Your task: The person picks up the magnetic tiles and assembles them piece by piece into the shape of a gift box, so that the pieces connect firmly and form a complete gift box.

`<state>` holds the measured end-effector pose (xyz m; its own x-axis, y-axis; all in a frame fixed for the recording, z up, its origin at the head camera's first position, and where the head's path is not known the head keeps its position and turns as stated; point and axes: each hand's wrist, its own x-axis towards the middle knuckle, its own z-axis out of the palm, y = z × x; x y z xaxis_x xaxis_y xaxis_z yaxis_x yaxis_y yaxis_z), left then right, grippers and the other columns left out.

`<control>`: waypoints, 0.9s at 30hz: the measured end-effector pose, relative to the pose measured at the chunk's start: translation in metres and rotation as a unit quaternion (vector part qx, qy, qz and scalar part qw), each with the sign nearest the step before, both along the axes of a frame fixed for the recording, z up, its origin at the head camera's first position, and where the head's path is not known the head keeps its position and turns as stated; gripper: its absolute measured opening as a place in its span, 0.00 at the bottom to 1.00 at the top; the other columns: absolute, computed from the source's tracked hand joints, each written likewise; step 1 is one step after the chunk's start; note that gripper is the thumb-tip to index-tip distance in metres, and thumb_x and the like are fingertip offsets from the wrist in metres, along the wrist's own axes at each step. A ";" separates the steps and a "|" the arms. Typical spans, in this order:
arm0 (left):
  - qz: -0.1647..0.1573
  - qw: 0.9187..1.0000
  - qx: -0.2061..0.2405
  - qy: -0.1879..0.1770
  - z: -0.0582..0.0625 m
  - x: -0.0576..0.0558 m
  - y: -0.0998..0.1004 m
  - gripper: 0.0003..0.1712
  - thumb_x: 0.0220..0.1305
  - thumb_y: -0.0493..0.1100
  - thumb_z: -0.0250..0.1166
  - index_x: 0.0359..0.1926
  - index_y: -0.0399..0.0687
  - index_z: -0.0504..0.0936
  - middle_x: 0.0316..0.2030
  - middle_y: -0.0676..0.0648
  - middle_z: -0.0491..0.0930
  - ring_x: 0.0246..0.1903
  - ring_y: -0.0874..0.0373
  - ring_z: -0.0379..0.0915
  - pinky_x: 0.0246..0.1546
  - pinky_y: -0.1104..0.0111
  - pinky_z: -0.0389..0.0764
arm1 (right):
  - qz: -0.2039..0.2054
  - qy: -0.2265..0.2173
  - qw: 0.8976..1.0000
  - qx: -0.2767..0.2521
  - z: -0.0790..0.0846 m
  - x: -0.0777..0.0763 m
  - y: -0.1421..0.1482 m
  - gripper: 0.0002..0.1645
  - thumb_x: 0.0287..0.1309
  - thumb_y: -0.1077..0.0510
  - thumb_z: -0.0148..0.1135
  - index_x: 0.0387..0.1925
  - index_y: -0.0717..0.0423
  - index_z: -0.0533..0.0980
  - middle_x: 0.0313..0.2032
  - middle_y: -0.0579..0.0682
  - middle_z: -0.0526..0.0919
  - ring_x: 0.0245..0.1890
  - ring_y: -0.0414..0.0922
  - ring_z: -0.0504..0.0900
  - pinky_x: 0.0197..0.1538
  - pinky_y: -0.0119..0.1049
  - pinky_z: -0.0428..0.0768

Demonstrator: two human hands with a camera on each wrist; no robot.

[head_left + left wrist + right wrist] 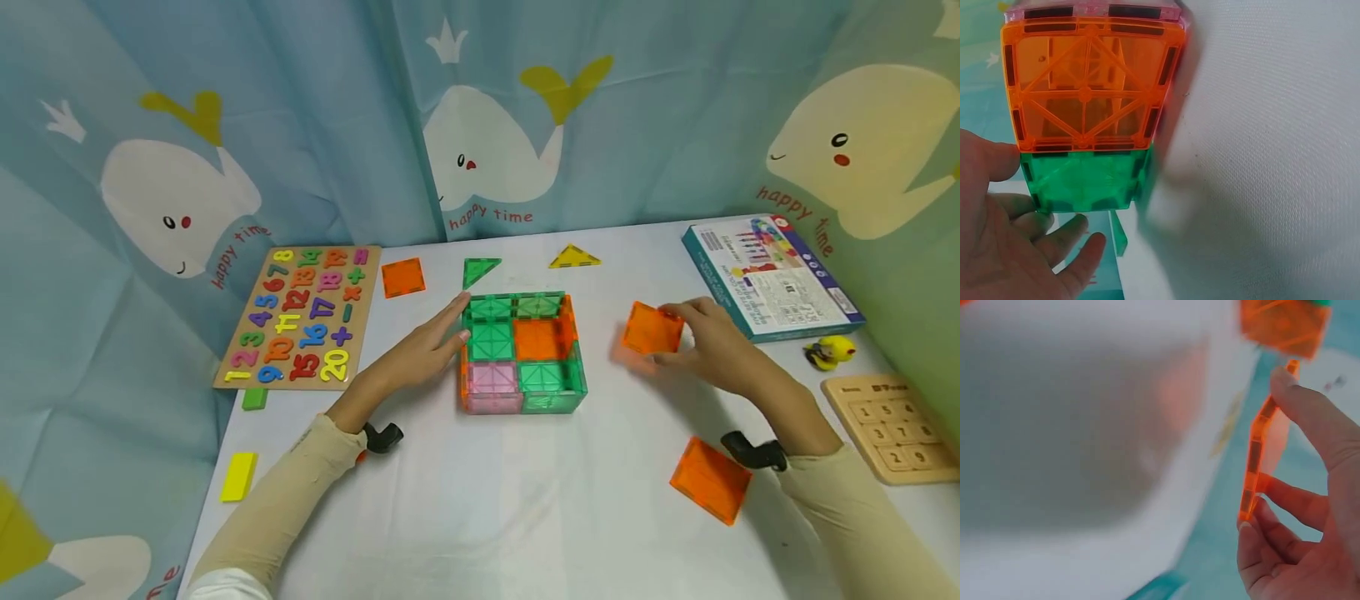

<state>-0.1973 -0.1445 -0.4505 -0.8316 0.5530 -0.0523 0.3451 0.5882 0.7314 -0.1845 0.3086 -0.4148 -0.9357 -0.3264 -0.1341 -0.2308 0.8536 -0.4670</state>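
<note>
An open-topped box of translucent magnetic tiles (492, 403), in green, orange and pink, stands on the white table. My left hand (429, 354) rests at its left back corner, fingers extended. In the left wrist view, the thumb of that hand (1004, 219) is right at the edge where an orange tile (1085, 87) meets a green tile (1079, 181). To the right of the box, my right hand (716, 348) pinches an orange square magnetic tile (651, 331) by its edges. The right wrist view shows this tile (1254, 456) edge-on between thumb and fingers.
Orange square tiles lie back left (403, 277) and front right (711, 480). Behind the box are a green triangle tile (477, 270) and a yellow one (575, 257). A number board (300, 317) lies left; a boxed toy (776, 279), yellow duck (830, 352) and wooden number board (892, 429) sit right.
</note>
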 end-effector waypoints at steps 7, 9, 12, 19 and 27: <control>0.012 1.000 0.003 -0.018 0.000 0.001 0.000 0.40 0.85 0.58 0.47 0.87 0.62 0.39 0.86 0.54 0.39 0.84 0.56 0.38 0.83 0.54 0.47 | 0.107 0.043 0.993 -0.015 0.041 -0.033 -0.087 0.45 0.58 0.51 0.80 0.70 0.65 0.70 0.64 0.67 0.70 0.63 0.64 0.67 0.66 0.66 0.73; 0.012 1.000 0.005 -0.024 0.001 0.000 0.000 0.40 0.85 0.58 0.47 0.87 0.63 0.39 0.85 0.56 0.40 0.84 0.56 0.39 0.83 0.54 0.47 | 0.138 0.047 0.989 -0.010 0.045 -0.040 -0.110 0.45 0.58 0.48 0.81 0.69 0.64 0.71 0.62 0.65 0.72 0.61 0.62 0.69 0.63 0.62 0.76; 0.011 0.999 0.004 -0.031 0.002 -0.002 -0.001 0.42 0.84 0.59 0.50 0.87 0.65 0.39 0.85 0.54 0.43 0.83 0.52 0.44 0.82 0.52 0.51 | 0.179 0.043 0.983 0.008 0.044 -0.050 -0.140 0.47 0.57 0.43 0.81 0.69 0.63 0.72 0.61 0.63 0.74 0.59 0.59 0.71 0.62 0.58 0.77; 0.027 0.999 -0.002 -0.047 0.002 -0.007 -0.003 0.46 0.78 0.62 0.58 0.86 0.71 0.44 0.83 0.47 0.55 0.80 0.45 0.55 0.79 0.43 0.59 | 0.214 0.019 0.976 0.038 0.040 -0.062 -0.183 0.48 0.57 0.40 0.80 0.70 0.62 0.73 0.61 0.61 0.75 0.58 0.56 0.73 0.62 0.54 0.79; 0.032 0.998 -0.005 -0.047 0.010 -0.010 -0.008 0.50 0.73 0.64 0.64 0.86 0.66 0.48 0.79 0.42 0.63 0.79 0.44 0.60 0.75 0.40 0.65 | 0.231 0.028 0.971 0.059 0.035 -0.062 -0.200 0.51 0.56 0.37 0.80 0.71 0.61 0.73 0.62 0.59 0.75 0.58 0.55 0.71 0.61 0.52 0.77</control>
